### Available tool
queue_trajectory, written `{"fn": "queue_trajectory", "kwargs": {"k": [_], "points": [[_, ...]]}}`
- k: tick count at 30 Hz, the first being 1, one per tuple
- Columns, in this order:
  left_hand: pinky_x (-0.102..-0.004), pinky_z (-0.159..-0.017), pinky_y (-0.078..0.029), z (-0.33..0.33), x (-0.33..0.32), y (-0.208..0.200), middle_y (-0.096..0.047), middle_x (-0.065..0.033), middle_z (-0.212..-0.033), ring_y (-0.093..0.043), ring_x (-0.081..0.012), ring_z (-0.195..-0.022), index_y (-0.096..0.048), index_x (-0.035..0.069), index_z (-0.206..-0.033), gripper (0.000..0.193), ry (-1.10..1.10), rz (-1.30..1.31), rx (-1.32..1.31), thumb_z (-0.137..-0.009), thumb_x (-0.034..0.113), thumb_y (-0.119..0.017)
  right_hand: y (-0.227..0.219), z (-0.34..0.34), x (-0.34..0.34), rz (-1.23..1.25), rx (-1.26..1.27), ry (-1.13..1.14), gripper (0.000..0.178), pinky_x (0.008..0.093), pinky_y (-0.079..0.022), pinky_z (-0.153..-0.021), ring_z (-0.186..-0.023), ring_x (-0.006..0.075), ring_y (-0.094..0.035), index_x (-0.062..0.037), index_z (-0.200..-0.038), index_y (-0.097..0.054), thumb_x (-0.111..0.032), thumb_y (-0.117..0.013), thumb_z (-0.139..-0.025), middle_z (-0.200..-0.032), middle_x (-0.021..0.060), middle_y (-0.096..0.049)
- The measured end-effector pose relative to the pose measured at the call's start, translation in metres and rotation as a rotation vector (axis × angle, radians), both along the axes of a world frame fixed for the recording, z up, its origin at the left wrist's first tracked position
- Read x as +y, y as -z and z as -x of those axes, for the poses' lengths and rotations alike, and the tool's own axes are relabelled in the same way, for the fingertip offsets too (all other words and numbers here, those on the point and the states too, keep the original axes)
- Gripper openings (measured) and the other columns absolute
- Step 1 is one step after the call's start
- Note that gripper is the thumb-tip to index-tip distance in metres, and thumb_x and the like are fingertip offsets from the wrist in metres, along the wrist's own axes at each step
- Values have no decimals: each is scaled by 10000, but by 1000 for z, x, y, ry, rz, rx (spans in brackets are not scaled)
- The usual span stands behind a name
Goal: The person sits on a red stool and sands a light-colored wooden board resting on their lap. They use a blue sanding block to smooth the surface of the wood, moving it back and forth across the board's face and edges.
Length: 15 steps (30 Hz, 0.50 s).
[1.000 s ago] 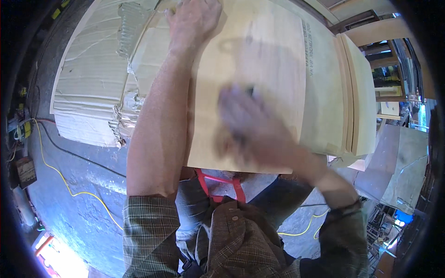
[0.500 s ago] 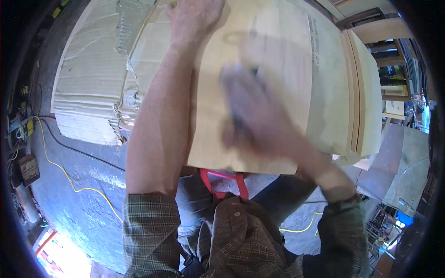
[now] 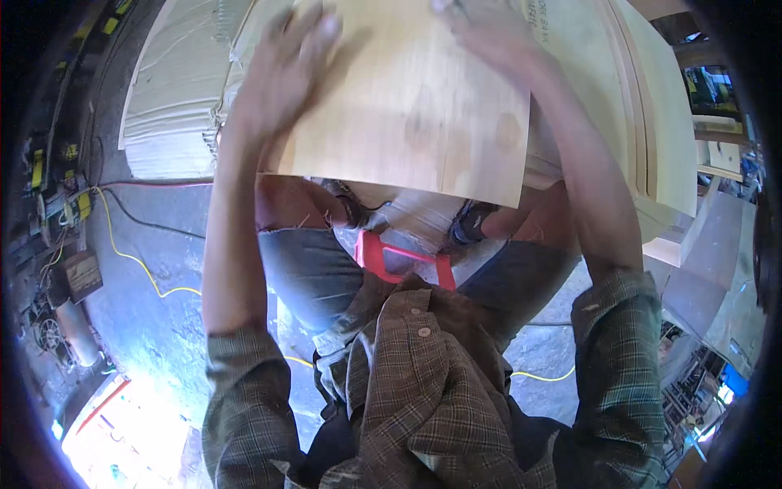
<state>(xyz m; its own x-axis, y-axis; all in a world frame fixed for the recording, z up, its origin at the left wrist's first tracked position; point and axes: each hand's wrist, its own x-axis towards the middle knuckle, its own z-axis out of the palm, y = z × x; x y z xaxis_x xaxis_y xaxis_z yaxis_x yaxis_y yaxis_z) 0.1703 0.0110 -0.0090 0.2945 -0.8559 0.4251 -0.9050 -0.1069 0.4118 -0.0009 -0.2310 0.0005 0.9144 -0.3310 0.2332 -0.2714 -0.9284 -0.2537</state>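
A pale wooden board with darker knots lies in front of me, its near edge above my knees. On its left part rests my left hand, fingers stretched out and apart, slightly smeared by motion. At the far right of the board is my right hand, its fingers bent and partly cut off by the picture's upper edge. Something dark shows at those fingers, too little of it to name. Beneath the board's left side lies torn, creased cardboard.
Thick pale boards stand to the right. A red plastic stool shows between my legs. A yellow cord crosses the concrete floor at left, near a cylindrical tank. Clutter lies at the lower right.
The view has shifted, showing more of my legs. The board sits turned slightly, its near edge farther off. My right hand, sweeping over the board's middle before, is now farther away; my left hand is at its left.
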Motion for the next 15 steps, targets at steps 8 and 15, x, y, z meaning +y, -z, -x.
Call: {"fn": "queue_trajectory", "kwargs": {"k": [8,15], "points": [[-595,-1127,-232,95,84,-39,-306,-224,-1512,-272,-434,-1405,-327,162,-1496,1055,-140,-364,-333,-657,697,-678,-31,140,153,20,100,-197,720,533,-206,-1155,-1425,350,-283,36,-1427,-367,-465,-500,-927,-1510,217,-334],[-647,-1067,-270,106,35,-9,-377,-216,-1455,-350,-404,-1361,-371,114,-1456,1003,-164,-167,-318,-674,636,-722,-4,78,68,296,89,-102,719,518,-201,-1154,-1413,390,-280,64,-1427,-343,-471,-445,-956,-1495,261,-329]]}}
